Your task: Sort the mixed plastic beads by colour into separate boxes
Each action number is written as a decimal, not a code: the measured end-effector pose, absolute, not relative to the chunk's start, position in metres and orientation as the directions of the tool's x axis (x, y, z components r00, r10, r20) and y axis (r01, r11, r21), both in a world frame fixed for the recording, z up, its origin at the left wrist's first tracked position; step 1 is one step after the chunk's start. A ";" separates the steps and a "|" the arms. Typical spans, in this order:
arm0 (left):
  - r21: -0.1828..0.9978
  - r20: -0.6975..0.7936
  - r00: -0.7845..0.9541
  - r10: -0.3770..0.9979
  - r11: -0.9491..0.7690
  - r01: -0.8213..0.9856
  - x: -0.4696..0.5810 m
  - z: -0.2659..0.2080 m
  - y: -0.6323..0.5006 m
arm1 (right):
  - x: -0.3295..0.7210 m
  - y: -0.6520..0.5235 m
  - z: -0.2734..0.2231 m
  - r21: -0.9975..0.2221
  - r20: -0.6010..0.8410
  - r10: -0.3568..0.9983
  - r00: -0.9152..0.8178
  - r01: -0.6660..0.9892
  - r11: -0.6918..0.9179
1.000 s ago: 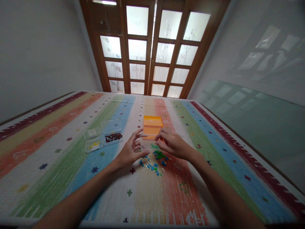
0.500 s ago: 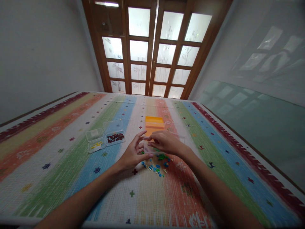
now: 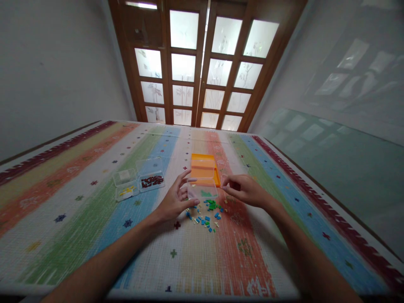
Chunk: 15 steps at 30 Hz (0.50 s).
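My left hand (image 3: 178, 198) grips the left side of a clear plastic box (image 3: 196, 192), thumb at the near edge and fingers behind. A pale bit shows in the box, and a blurred green patch shows in or through it. To the right of the box, my right hand (image 3: 244, 190) has its thumb and fingertips pinched together; whatever they hold, if anything, is too small to make out. Below the box, a loose pile of small green, blue and cream building bricks (image 3: 206, 219) lies on the cloth. Behind it is an orange tray (image 3: 216, 165), partly hidden by the box.
Off to the left stand two open clear boxes: one with dark red bricks (image 3: 152, 181), one with yellow and white pieces (image 3: 126, 192). A striped tablecloth (image 3: 151, 261) covers the table. Wooden doors with glass panes (image 3: 202, 63) rise beyond the far edge.
My right hand has moved right, from over the clear box to beside it. More of the box, the orange tray and the bricks now shows. My left hand stays on the box.
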<state>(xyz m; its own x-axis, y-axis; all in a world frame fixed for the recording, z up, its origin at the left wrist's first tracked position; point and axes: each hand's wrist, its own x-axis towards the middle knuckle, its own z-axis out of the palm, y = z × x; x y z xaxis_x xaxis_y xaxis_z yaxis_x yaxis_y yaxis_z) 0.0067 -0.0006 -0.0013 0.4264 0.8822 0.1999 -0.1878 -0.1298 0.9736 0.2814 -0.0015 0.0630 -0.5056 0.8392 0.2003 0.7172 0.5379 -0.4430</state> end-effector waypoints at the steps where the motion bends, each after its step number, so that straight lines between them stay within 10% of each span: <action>1: 0.975 0.195 0.428 0.882 -0.126 -0.185 0.007 -0.002 0.000 | 0.287 -0.003 0.058 -0.460 0.162 0.844 -0.512 0.717 0.523; 15: 0.974 0.206 0.411 0.888 -0.145 -0.175 0.007 -0.005 0.001 | 0.307 -0.018 0.008 -0.520 0.048 0.860 -0.508 0.723 0.455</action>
